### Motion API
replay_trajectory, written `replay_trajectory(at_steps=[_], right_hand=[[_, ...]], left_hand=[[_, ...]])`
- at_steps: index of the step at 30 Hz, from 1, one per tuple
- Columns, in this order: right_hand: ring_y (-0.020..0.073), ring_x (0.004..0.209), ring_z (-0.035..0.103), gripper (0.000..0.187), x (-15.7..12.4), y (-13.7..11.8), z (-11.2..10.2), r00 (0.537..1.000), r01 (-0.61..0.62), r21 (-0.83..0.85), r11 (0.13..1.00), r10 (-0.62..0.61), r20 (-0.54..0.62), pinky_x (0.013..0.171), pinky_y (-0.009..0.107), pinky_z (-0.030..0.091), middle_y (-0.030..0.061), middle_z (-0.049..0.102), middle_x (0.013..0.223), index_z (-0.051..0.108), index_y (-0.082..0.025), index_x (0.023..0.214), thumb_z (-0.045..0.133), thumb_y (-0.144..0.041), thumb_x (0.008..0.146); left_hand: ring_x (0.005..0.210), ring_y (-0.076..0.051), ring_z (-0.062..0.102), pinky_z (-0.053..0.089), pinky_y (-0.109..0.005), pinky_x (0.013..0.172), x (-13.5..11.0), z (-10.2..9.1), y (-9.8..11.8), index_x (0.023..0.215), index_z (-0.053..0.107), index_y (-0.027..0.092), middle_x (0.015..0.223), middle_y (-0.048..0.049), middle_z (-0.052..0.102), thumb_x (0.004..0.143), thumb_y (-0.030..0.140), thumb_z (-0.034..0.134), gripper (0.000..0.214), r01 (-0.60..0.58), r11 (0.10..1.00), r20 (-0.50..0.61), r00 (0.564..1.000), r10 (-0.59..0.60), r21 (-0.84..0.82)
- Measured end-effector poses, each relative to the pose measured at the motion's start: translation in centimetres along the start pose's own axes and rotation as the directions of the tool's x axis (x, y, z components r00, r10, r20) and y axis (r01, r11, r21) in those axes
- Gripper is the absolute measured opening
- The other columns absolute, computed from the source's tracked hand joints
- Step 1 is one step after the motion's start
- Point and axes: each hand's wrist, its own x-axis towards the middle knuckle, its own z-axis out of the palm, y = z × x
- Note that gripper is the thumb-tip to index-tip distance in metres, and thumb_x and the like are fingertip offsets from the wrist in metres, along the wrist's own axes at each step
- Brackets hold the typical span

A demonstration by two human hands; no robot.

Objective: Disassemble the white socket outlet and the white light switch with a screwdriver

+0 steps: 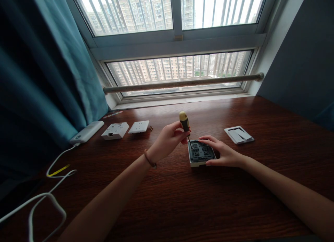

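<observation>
The two hands are apart. The left hand (172,135) is closed around the screwdriver (184,123), held nearly upright, its tip down on the left part of the switch unit (202,151). The right hand (223,153) spans the unit from its 3 o'clock side, thumb at the near edge, fingers over the far edge. The unit lies face up on the table (161,196): squarish, a dark grey plastic face with moulded ridges and recesses, set in a pale casing. The screwdriver has a rounded yellow-and-black handle and a thin shaft.

From the unit, a white plate (238,134) with an angular cut-out lies at 2 o'clock. Toward 10 o'clock are small brassy screws (151,129) and a flat, slotted socket plate (139,126); between 9 and 10, a white, boxy casing (115,130). At 9 o'clock, a long white block (87,132) trails a smooth, looping cable (53,196). The table is glossy, reddish-brown, wood-grained.
</observation>
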Motion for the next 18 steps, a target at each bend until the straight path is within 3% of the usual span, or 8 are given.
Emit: replay_trajectory(at_steps=[7, 13, 18], right_hand=[[0.027, 0.122, 0.039, 0.075, 0.0, -0.1, 0.0, 1.0, -0.011, -0.002, 1.0, 0.011, 0.008, 0.102, 0.04, 0.034, 0.0108, 0.037, 0.132, 0.037, -0.023, 0.133, 0.07, -0.042, 0.068], [0.0272, 0.122, 0.039, 0.075, 0.1, 0.0, 0.0, 1.0, 0.002, 0.004, 1.0, -0.002, 0.005, 0.102, 0.041, 0.034, 0.0107, 0.038, 0.132, 0.037, -0.023, 0.133, 0.07, -0.041, 0.068], [0.0282, 0.122, 0.039, 0.075, 0.1, 0.0, 0.0, 1.0, 0.012, 0.01, 1.0, -0.012, 0.003, 0.101, 0.042, 0.035, 0.0107, 0.038, 0.132, 0.038, -0.024, 0.133, 0.07, -0.042, 0.068]], left_hand=[[0.058, -0.008, 0.055, 0.046, -0.023, 0.055, 0.0, 0.1, -0.2, 0.091, 0.055, 0.012, 0.083, -0.0048, 0.058, 0.08, 0.029, 0.057, 0.021, 0.003, 1.0, 0.002, 1.0, -0.003, -0.017], [0.053, -0.007, 0.047, 0.041, -0.02, 0.05, -0.1, 1.2, -1.5, 0.082, 0.054, 0.014, 0.068, 0.001, 0.055, 0.073, 0.031, 0.065, 0.022, -0.025, 0.999, -0.108, 0.994, 0.029, 0.036], [0.068, -0.01, 0.052, 0.045, -0.021, 0.058, 0.0, 1.8, -2.1, 0.087, 0.06, 0.015, 0.085, -0.0032, 0.058, 0.07, 0.03, 0.068, 0.024, -0.084, 0.994, -0.153, 0.984, 0.093, 0.065]])
